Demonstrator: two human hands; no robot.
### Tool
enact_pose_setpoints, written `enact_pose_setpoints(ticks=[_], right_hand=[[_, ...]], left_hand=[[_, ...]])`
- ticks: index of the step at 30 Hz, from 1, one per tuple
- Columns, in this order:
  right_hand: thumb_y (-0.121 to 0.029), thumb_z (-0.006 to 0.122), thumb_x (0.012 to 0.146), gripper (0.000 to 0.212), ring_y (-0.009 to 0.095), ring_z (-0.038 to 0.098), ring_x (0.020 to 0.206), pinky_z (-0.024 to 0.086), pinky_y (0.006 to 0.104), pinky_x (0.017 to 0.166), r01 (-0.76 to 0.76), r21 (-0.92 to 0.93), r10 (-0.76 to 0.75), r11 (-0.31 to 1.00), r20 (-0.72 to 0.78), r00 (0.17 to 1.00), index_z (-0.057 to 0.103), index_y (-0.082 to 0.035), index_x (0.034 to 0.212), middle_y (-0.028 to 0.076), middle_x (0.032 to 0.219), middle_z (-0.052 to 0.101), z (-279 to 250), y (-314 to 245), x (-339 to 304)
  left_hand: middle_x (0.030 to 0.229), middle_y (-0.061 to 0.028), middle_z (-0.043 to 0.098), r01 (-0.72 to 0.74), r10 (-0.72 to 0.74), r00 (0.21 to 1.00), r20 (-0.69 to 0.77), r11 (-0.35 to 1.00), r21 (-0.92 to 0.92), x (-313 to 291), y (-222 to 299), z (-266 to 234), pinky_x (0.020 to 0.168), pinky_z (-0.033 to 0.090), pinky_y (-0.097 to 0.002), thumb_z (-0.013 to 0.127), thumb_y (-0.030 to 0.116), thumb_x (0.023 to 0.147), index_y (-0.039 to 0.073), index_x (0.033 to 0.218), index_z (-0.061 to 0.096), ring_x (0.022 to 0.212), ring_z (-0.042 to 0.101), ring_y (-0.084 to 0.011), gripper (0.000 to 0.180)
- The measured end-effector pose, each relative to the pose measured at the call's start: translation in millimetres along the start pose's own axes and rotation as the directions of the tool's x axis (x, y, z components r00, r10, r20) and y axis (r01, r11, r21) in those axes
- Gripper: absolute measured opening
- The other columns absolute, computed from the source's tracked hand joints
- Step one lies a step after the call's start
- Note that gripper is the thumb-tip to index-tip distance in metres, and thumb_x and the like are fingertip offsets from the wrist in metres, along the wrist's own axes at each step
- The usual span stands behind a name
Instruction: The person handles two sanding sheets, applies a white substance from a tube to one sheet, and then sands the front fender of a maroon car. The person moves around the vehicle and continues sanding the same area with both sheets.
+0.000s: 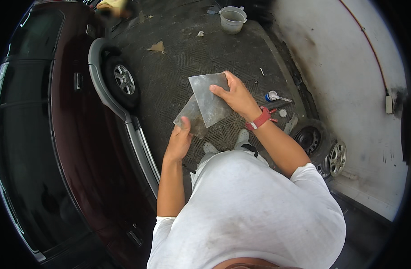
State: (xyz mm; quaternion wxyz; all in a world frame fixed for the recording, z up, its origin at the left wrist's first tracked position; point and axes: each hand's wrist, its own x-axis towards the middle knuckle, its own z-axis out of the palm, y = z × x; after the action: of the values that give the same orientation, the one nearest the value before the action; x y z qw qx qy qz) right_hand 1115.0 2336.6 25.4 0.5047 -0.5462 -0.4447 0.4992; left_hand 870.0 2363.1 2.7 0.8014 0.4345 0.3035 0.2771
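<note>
My right hand (238, 96) is closed on the edge of a thin, flat grey plate (206, 101) with straight sides, its thumb lying on the upper face. Lower and to the left, my left hand (178, 142) pinches a second grey plate (190, 115), which has darker smudges near its lower edge. The right-hand plate overlaps part of the left-hand one and hides it. Whether the two plates touch, I cannot tell. Both are held in front of my body, above the floor.
A dark red vehicle (75, 152) with a grey-trimmed wheel arch stands along the left. At the right are a white wall (349, 58), a tyre (306, 139) and a loose wheel rim (337, 158). A small blue-and-white container (271, 96) lies on the floor (178, 67); a bucket (233, 22) stands farther off.
</note>
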Motion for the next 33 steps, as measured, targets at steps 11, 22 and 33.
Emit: enact_pose_setpoints(ticks=[11, 22, 33], right_hand=[[-0.025, 0.075, 0.102, 0.041, 0.016, 0.067, 0.109, 0.056, 0.0336, 0.096, 0.097, 0.288, -0.013, 0.953, -0.283, 0.959, 0.056, 0.0, 0.128, 0.01, 0.117, 0.068, -7, -6, -18], [-0.025, 0.078, 0.097, 0.038, 0.021, 0.071, 0.098, 0.058, 0.0383, 0.088, -0.006, 0.109, 0.045, 0.994, -0.357, 0.933, 0.061, 0.003, 0.116, 0.015, 0.11, 0.073, -3, 25, -11], [-0.048, 0.071, 0.103, 0.069, 0.025, 0.059, 0.13, 0.05, 0.0413, 0.109, -0.035, -0.223, 0.078, 0.974, 0.188, 0.979, 0.053, 0.005, 0.144, 0.017, 0.139, 0.061, 37, 26, -31]], left_hand=[[0.124, -0.0119, 0.074, -0.202, 0.214, 0.953, -0.214, 0.976, 0.079, 11, -7, 1, 0.108, 0.05, -0.0383, 0.079, 0.028, 0.1, 0.003, 0.131, 0.069, 0.121, 0.067, -0.0219, 0.042], [0.135, -0.0154, 0.07, -0.065, 0.086, 0.996, -0.028, 0.898, 0.435, 2, -21, 5, 0.113, 0.044, -0.0409, 0.052, 0.053, 0.112, -0.003, 0.137, 0.064, 0.129, 0.061, -0.0258, 0.062], [0.148, -0.0161, 0.057, -0.005, 0.002, 0.999, -0.034, 0.994, -0.11, 2, -32, -10, 0.116, 0.048, -0.0446, 0.066, 0.029, 0.108, 0.011, 0.163, 0.031, 0.131, 0.06, -0.025, 0.068]])
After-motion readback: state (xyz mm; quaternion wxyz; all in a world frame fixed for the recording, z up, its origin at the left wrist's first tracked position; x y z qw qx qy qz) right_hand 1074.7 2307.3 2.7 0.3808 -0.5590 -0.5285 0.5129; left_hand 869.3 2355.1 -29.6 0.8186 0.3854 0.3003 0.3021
